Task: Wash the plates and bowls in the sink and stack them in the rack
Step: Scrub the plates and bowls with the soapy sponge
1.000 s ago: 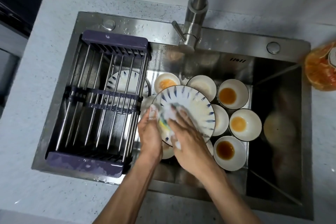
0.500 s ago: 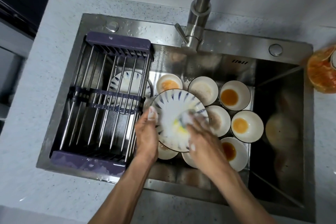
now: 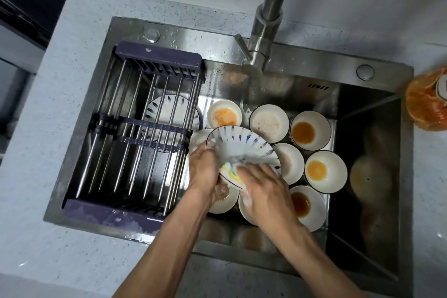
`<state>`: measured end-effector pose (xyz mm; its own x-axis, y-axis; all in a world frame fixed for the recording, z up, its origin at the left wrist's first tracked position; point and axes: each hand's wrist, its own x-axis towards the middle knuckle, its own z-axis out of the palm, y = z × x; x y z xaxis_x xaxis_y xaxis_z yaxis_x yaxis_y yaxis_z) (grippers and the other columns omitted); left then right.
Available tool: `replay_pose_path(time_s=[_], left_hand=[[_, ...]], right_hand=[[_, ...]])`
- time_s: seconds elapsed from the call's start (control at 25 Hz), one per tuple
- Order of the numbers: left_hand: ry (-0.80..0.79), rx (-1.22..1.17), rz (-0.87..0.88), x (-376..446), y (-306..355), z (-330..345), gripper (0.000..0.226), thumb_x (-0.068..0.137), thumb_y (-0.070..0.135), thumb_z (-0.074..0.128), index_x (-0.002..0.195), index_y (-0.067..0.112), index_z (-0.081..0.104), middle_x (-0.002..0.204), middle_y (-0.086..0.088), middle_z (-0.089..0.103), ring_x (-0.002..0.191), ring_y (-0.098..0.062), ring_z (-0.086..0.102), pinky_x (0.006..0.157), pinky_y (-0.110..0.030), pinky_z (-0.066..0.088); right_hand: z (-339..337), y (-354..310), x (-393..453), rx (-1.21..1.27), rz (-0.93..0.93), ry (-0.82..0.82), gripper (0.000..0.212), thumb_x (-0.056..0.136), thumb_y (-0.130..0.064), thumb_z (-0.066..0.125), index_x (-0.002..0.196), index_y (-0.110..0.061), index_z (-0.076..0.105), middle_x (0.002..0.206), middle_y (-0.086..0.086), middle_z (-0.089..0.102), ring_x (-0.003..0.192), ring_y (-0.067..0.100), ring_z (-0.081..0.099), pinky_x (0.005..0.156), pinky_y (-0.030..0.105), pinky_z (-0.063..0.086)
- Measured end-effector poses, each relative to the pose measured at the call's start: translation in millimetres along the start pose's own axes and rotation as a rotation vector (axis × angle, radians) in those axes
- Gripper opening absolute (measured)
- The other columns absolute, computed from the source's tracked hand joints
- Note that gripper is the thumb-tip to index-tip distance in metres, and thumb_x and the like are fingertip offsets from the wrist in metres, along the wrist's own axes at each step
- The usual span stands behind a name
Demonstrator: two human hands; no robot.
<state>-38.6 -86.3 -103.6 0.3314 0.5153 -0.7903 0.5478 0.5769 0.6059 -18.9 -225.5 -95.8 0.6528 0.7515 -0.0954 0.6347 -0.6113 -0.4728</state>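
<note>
Speckled grey stone countertop [image 3: 60,261] frames a brushed steel sink [image 3: 278,68], its rear ledge beaded with water. Over the middle of the basin a round white plate [image 3: 244,144] with short blue dashes fanned round its rim is held tilted, its painted face turned up and toward the person, the far edge raised and the near edge dipping toward the wrists. The left hand [image 3: 203,169] grips the plate's left rim, fingers curled behind and a soapy thumb tip showing on the front. The right hand [image 3: 263,189] lies flat over a yellow sponge [image 3: 231,172], fingers fairly straight and pressing it against the plate's lower face amid white foam. Below and around the plate stand small round white bowls [image 3: 310,130], some with orange or brown liquid pooled in them, one with a grainy pale film. A second dashed plate [image 3: 167,113] lies flat on the sink floor under the rack [image 3: 135,133], a long frame of parallel steel rods with dark purple plastic ends that spans the sink's left half, front to back. Behind rises a matte steel faucet [image 3: 268,19], and an orange packet [image 3: 425,101] sits on the counter at far right.
</note>
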Motion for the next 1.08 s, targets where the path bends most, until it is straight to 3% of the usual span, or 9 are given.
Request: replay_pose_path(time_s=[0.12,0.2,0.28,0.4,0.56,0.64,0.72,0.84,1.08], left_hand=[[-0.23,0.046,0.124,2.7,6.9,-1.0,0.055,0.093,0.066,0.041,0.121,0.026,0.066,0.113,-0.004,0.073,0.104,-0.022,0.07,0.09,-0.046,0.057],[-0.211,0.077,0.17,-0.2,0.7,-1.8,0.045,0.098,0.055,0.044,0.127,0.026,0.062,0.113,0.006,0.071,0.105,-0.012,0.067,0.088,-0.033,0.056],[-0.196,-0.017,0.157,-2.1,-6.7,-7.5,0.033,0.098,0.038,0.055,0.126,0.021,0.062,0.111,0.006,0.071,0.102,-0.014,0.067,0.077,-0.025,0.056],[-0.315,-0.31,-0.006,0.2,-13.1,-18.9,0.044,0.082,0.022,0.075,0.122,0.007,0.065,0.115,-0.013,0.072,0.109,-0.03,0.068,0.081,-0.037,0.058],[-0.312,-0.492,-0.149,-10.0,-5.8,-13.5,0.05,0.072,0.01,0.074,0.119,0.001,0.064,0.108,-0.016,0.073,0.094,-0.026,0.072,0.07,-0.037,0.06],[-0.346,-0.553,-0.136,-19.0,-10.0,-11.3,0.046,0.077,0.006,0.07,0.122,-0.002,0.062,0.113,-0.019,0.071,0.1,-0.029,0.071,0.077,-0.041,0.06],[-0.378,-0.594,-0.092,-25.0,-12.9,-13.1,0.046,0.083,0.002,0.067,0.128,0.0,0.06,0.121,-0.021,0.068,0.111,-0.033,0.067,0.086,-0.044,0.058],[-0.417,-0.627,0.003,-22.3,-12.0,-18.3,0.051,0.081,0.002,0.069,0.131,0.003,0.058,0.128,-0.021,0.064,0.119,-0.034,0.062,0.096,-0.049,0.053],[-0.378,-0.527,-0.004,-30.2,-14.1,-1.9,0.046,0.066,-0.009,0.059,0.11,0.002,0.068,0.101,-0.018,0.073,0.091,-0.027,0.07,0.074,-0.034,0.061]], right_hand=[[-12.3,1.3,6.9,0.537,0.388,0.185,0.052,0.064,-0.001,0.085,0.109,-0.021,0.07,0.097,-0.01,0.071,0.085,0.012,0.063,0.072,0.022,0.052],[-23.5,9.4,11.9,1.113,0.668,0.192,0.044,0.063,-0.001,0.084,0.099,-0.023,0.073,0.094,-0.001,0.075,0.088,0.019,0.069,0.074,0.028,0.056],[-31.2,25.8,12.8,1.541,0.735,0.095,0.042,0.062,-0.001,0.078,0.1,-0.018,0.075,0.104,0.013,0.074,0.097,0.031,0.071,0.08,0.043,0.059],[-29.3,45.0,13.6,1.793,0.785,-0.036,0.051,0.071,-0.013,0.079,0.121,-0.011,0.068,0.121,0.019,0.068,0.111,0.034,0.066,0.086,0.046,0.056],[-3.7,51.9,31.0,1.65,1.029,0.262,0.044,0.087,-0.034,0.069,0.126,-0.013,0.065,0.118,0.011,0.071,0.11,0.028,0.067,0.091,0.04,0.055],[2.6,47.3,39.6,1.459,1.181,0.498,0.029,0.093,-0.027,0.065,0.12,-0.015,0.068,0.107,0.005,0.073,0.1,0.023,0.07,0.08,0.031,0.055],[0.1,41.4,41.6,1.156,1.103,0.679,0.022,0.095,-0.019,0.061,0.115,-0.019,0.068,0.104,-0.002,0.072,0.1,0.02,0.069,0.081,0.029,0.053],[-10.0,43.9,44.6,0.893,0.763,0.536,0.033,0.086,-0.026,0.056,0.117,-0.027,0.065,0.115,-0.005,0.069,0.108,0.017,0.062,0.094,0.038,0.052],[-19.8,-14.9,62.2,0.348,0.132,0.197,0.053,0.074,-0.009,0.052,0.126,-0.021,0.058,0.146,-0.001,0.047,0.116,0.025,0.042,0.095,0.036,0.039]])
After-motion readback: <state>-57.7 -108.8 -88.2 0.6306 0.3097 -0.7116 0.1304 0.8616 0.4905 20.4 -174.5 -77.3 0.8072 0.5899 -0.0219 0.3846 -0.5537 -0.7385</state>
